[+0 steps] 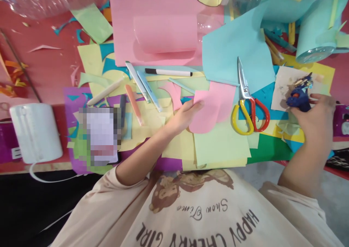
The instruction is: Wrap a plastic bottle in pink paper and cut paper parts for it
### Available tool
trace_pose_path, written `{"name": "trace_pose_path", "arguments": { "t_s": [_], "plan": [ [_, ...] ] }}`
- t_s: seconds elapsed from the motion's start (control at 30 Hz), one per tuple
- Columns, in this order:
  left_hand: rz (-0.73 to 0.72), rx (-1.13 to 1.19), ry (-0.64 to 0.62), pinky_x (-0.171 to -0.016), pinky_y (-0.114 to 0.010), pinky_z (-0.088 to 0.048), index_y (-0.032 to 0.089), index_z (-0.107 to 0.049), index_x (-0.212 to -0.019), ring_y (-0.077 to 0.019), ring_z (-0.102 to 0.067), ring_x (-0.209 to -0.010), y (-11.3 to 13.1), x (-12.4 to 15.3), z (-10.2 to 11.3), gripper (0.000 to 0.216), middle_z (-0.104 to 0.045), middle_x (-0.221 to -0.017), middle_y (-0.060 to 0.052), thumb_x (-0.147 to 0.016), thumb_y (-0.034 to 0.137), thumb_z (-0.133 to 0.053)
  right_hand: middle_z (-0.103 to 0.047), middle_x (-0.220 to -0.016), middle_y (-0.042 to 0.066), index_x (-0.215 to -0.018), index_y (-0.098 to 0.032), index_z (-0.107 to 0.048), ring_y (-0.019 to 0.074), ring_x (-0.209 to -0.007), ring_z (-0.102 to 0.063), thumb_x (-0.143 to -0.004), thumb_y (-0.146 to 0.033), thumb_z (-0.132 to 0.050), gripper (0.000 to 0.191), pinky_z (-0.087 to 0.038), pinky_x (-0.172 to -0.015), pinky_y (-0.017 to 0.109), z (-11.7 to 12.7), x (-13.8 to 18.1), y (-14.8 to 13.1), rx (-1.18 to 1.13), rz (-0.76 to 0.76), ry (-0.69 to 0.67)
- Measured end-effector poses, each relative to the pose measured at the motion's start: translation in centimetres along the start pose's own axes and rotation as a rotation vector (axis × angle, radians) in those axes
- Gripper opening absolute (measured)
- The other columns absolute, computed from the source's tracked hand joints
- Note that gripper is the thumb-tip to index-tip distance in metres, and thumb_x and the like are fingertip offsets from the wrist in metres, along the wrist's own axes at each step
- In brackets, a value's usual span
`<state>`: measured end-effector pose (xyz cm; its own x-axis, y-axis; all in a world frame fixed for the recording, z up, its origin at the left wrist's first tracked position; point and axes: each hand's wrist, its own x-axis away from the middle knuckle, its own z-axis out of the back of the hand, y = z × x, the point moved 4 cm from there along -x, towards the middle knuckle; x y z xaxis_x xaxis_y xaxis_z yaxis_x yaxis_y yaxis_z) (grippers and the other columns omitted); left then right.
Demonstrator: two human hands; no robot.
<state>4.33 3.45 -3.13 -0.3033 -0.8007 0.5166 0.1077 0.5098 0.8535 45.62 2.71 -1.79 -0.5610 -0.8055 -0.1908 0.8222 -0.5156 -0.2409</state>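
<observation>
Near the middle of the table my left hand (188, 112) pinches a rounded piece of pink paper (203, 118) between thumb and fingers. Another pink sheet shows just behind that piece. At the far right, my right hand (317, 110) is closed around a dark blue tool that looks like a glue gun (298, 98). It is over a stained white sheet (280, 81), and its tip is hard to make out. Between my hands lie scissors (245, 90) with one yellow and one red handle, blades pointing away from me.
Pens, including a black-and-white marker (169, 72), lie among paper scraps. A pink tube (166, 34) sits behind them, next to a curved light blue sheet (234, 50). A phone (100, 134) and a white case (35, 132) are at left. A light blue paper-covered cup (316, 34) lies back right.
</observation>
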Motion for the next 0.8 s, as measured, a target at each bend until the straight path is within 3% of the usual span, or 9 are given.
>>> {"name": "trace_pose_path", "arguments": {
  "t_s": [0.07, 0.17, 0.27, 0.37, 0.5, 0.67, 0.8],
  "plan": [
    [-0.006, 0.0, -0.012, -0.061, -0.026, -0.042, 0.019, -0.055, -0.074, -0.0126, -0.053, -0.066, 0.2, 0.1, 0.0, 0.031, -0.053, -0.07, 0.001, -0.087, 0.047, -0.05, -0.057, -0.096, 0.017, -0.067, -0.027, -0.042, 0.0429, -0.108, -0.051, -0.011, -0.013, -0.091, 0.076, -0.035, -0.08, 0.054, -0.4, -0.4, 0.3, 0.014, -0.11, 0.016],
    [-0.01, -0.002, -0.018, -0.059, -0.026, -0.042, 0.019, -0.053, -0.072, -0.0129, -0.053, -0.064, 0.4, 0.1, -0.1, 0.032, -0.052, -0.067, 0.001, -0.087, 0.047, -0.049, -0.048, -0.078, 0.007, -0.063, -0.03, -0.034, 0.039, -0.096, -0.053, -0.014, -0.01, -0.089, 0.076, -0.033, -0.075, 0.051, -0.6, -0.9, 0.2, 0.038, -0.08, 0.005],
    [-0.012, 0.014, -0.042, -0.062, -0.026, -0.044, 0.019, -0.058, -0.078, -0.0151, -0.057, -0.069, 0.5, 0.1, -0.3, 0.032, -0.058, -0.072, -0.001, -0.086, 0.049, -0.048, -0.035, -0.065, -0.001, -0.062, -0.03, -0.031, 0.0333, -0.078, -0.051, -0.027, -0.033, -0.09, 0.069, -0.028, -0.067, 0.048, -0.2, -0.7, -0.2, 0.0, 0.001, 0.011],
    [-0.014, 0.016, -0.047, -0.064, -0.027, -0.045, 0.018, -0.06, -0.082, -0.0168, -0.059, -0.073, 0.4, 0.1, -0.4, 0.035, -0.061, -0.076, -0.002, -0.085, 0.051, -0.049, -0.029, -0.06, -0.003, -0.065, -0.03, -0.028, 0.0301, -0.066, -0.048, -0.042, -0.059, -0.079, 0.063, -0.022, -0.062, 0.046, 0.3, 0.0, -0.3, -0.013, 0.017, 0.047],
    [-0.006, -0.01, -0.029, -0.062, -0.027, -0.044, 0.018, -0.06, -0.078, -0.0169, -0.059, -0.072, 0.1, 0.2, -0.2, 0.036, -0.06, -0.074, -0.002, -0.084, 0.052, -0.05, -0.033, -0.054, 0.001, -0.068, -0.03, -0.029, 0.0337, -0.062, -0.05, -0.049, -0.067, -0.065, 0.055, -0.019, -0.06, 0.047, 1.2, 1.0, 0.1, -0.002, -0.105, 0.082],
    [0.003, 0.01, -0.033, -0.063, -0.026, -0.044, 0.019, -0.065, -0.087, -0.0156, -0.058, -0.073, -0.1, 0.2, -0.2, 0.038, -0.062, -0.079, -0.001, -0.084, 0.055, -0.051, -0.049, -0.057, 0.012, -0.07, -0.033, -0.045, 0.0372, -0.068, -0.055, -0.05, -0.068, -0.051, 0.04, -0.022, -0.06, 0.049, 1.4, 1.9, 0.3, -0.109, -0.158, 0.041],
    [0.016, 0.04, -0.038, -0.061, -0.023, -0.042, 0.019, -0.065, -0.084, -0.013, -0.057, -0.069, 0.0, 0.2, 0.0, 0.036, -0.061, -0.077, 0.0, -0.084, 0.053, -0.052, -0.054, -0.067, 0.018, -0.071, -0.033, -0.046, 0.0392, -0.072, -0.055, -0.055, -0.067, -0.034, 0.039, -0.024, -0.061, 0.051, 0.7, 2.6, -0.5, -0.244, -0.092, 0.277]
  ]
}}
